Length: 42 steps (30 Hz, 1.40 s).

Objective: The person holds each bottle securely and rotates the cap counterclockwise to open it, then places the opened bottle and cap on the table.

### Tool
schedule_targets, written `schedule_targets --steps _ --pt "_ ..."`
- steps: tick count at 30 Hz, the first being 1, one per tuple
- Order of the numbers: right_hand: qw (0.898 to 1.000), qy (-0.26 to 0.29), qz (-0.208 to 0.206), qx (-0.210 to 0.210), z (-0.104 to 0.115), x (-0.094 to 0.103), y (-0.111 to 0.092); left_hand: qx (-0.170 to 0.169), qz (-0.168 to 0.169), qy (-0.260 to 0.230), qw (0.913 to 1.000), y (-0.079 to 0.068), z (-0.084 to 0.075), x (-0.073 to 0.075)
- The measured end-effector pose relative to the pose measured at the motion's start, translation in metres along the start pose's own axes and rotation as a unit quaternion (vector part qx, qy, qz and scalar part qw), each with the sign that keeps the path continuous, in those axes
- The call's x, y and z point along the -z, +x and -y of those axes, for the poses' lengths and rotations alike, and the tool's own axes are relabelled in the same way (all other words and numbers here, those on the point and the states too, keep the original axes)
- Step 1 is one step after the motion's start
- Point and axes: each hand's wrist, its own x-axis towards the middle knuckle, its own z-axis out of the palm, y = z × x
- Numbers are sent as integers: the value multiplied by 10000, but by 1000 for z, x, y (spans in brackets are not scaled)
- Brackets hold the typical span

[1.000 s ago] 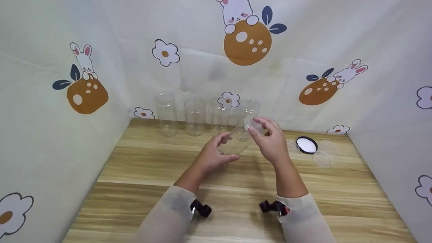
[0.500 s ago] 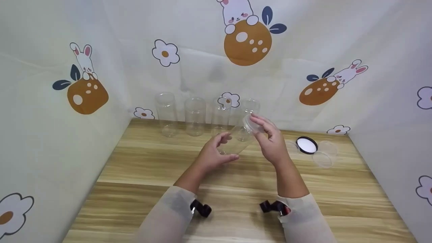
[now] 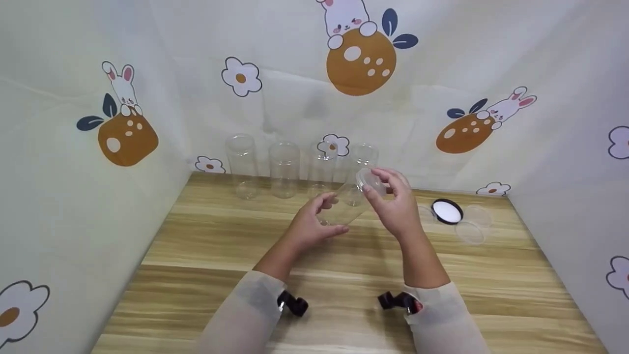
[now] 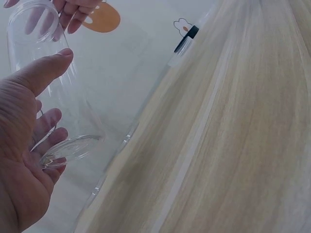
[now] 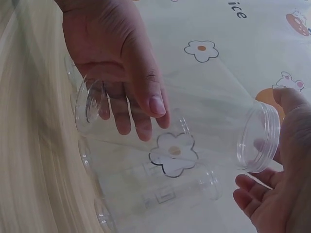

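Observation:
A clear plastic jar [image 3: 346,209] is held tilted above the table, its base toward the left hand and its mouth up to the right. The left hand [image 3: 308,223] grips the lower part of the jar, thumb on the near side and fingers on the far side, as the left wrist view of the jar [image 4: 73,97] shows. The right hand [image 3: 398,206] holds the clear lid [image 3: 367,180] at the mouth between thumb and fingers. In the right wrist view the ridged lid end [image 5: 265,138] sits against the right hand's fingers.
Several clear jars [image 3: 284,169] stand upright in a row along the back of the wooden table [image 3: 221,246]. To the right lie a black-rimmed lid with a white face [image 3: 447,211] and several clear discs [image 3: 470,232]. Patterned cloth walls enclose the table.
The right hand's fingers and thumb have shifted around the lid, extending over it half a second ago and now bent around its edge. The left hand and jar stay nearly still.

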Motion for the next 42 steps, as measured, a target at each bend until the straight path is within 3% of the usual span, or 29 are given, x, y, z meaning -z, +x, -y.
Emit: schedule_targets --steps 8,12,22,31,42 --pt "9991 -251 -116 -322 4 0 0 21 32 -89 10000 0 2 0" --pt "9996 -180 -49 -214 4 -1 1 11 16 -277 9996 1 4 0" --pt "9962 735 274 370 3 1 -2 -1 -33 36 10000 1 1 1" --pt "9907 1150 364 624 3 0 -3 -67 -45 71 9999 2 2 1" --pt "9982 541 27 270 4 2 -3 -35 -14 -151 9999 0 2 0"
